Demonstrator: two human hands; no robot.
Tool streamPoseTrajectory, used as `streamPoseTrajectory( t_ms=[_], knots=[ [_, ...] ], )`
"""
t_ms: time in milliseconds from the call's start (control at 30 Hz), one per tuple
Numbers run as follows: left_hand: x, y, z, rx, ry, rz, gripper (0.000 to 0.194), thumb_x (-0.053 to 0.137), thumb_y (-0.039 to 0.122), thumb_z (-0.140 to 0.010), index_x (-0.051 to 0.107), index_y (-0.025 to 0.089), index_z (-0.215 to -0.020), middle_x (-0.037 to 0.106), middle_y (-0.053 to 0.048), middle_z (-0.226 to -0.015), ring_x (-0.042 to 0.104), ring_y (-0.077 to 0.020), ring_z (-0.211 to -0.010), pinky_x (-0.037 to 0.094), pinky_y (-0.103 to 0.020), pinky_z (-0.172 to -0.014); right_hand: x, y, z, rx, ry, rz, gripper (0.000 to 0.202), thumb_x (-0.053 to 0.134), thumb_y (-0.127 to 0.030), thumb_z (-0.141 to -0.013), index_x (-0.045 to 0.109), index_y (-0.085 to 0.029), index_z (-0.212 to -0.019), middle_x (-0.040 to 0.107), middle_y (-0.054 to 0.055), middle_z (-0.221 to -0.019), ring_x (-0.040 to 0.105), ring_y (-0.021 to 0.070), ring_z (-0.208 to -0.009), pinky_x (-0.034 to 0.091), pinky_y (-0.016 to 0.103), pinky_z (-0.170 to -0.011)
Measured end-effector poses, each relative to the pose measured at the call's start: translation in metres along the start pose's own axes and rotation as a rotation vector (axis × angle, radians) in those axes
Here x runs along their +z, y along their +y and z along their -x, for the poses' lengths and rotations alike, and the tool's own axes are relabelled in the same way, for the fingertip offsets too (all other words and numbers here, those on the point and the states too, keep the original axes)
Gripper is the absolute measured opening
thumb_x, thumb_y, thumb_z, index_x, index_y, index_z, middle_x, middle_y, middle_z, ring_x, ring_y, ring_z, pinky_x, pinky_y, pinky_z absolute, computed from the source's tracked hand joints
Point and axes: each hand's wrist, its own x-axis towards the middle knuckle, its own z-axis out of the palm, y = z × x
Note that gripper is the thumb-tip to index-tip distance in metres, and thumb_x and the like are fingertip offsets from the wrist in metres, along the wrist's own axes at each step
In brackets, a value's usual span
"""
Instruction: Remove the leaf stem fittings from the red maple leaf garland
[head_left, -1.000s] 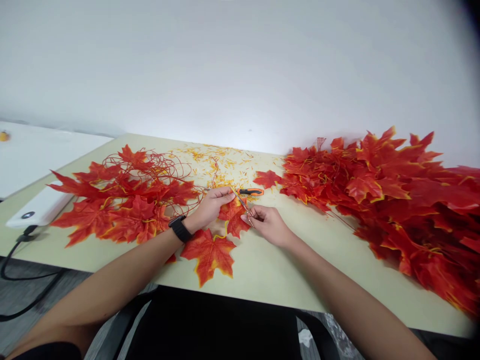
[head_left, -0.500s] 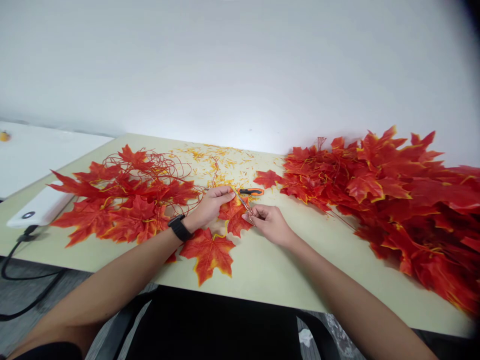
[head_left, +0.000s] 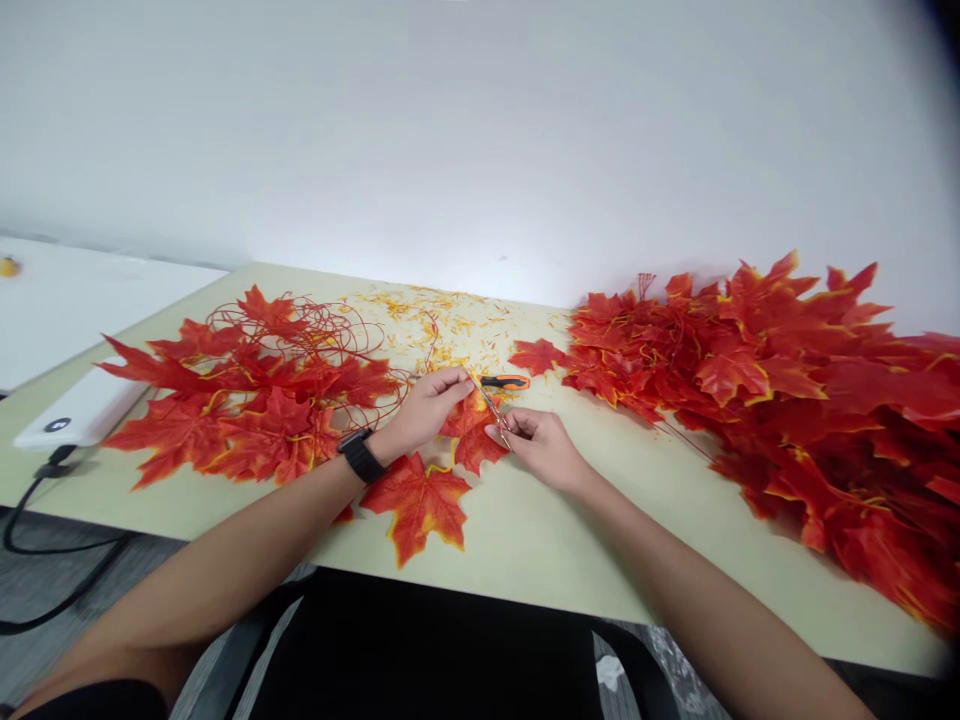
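Small metal scissors (head_left: 501, 422) are held by the handles in my right hand (head_left: 541, 443), their blades pointing up and left. My left hand (head_left: 433, 405), with a black watch at its wrist, pinches at the blade tips; what lies between its fingers is too small to make out. A red maple leaf (head_left: 474, 432) hangs between the two hands. Below my left hand another leaf (head_left: 421, 505) rests on the table, joined to a yellow stem. An orange and black tool handle (head_left: 506, 382) lies just behind the hands.
Leaves with tangled red cords (head_left: 259, 400) spread over the left of the table (head_left: 555, 560). A large heap of red leaves (head_left: 787, 380) fills the right. Yellow scraps (head_left: 442, 320) lie at the back. A white device (head_left: 82, 405) with a black cable sits at the left edge.
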Motion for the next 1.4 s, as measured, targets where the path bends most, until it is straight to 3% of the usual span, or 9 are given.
streamPoseTrajectory(
  t_ms=[633, 1033, 1400],
  knots=[
    [0.0062, 0.0017, 0.0044, -0.001, 0.011, 0.023, 0.035, 0.059, 0.039, -0.094, 0.042, 0.021, -0.069, 0.039, 0.004, -0.069, 0.036, -0.0134, -0.067, 0.033, -0.029, -0.067, 0.003, -0.0028, 0.0012, 0.011, 0.003, -0.032, 0.064, 0.07, -0.076, -0.086, 0.044, -0.021, -0.066, 0.038, -0.004, -0.064, 0.03, 0.0113, -0.061, 0.024, 0.027, -0.055],
    [0.0091, -0.0024, 0.0057, -0.041, 0.025, 0.032, 0.03, 0.06, 0.041, -0.093, 0.051, 0.02, -0.072, 0.046, 0.002, -0.071, 0.042, -0.0142, -0.07, 0.038, -0.029, -0.07, 0.0016, -0.0009, -0.0005, 0.027, 0.024, -0.004, 0.068, 0.07, -0.078, -0.085, 0.039, -0.022, -0.062, 0.034, -0.004, -0.061, 0.028, 0.0108, -0.059, 0.022, 0.027, -0.054],
    [0.0082, -0.0025, 0.0061, -0.038, 0.003, 0.013, 0.034, 0.059, 0.04, -0.093, 0.045, 0.02, -0.069, 0.042, 0.003, -0.07, 0.039, -0.0137, -0.069, 0.034, -0.03, -0.068, -0.0009, -0.0077, 0.0018, 0.008, -0.008, 0.022, 0.065, 0.071, -0.077, -0.085, 0.043, -0.022, -0.067, 0.038, -0.004, -0.062, 0.031, 0.0114, -0.06, 0.024, 0.027, -0.054]
  ],
)
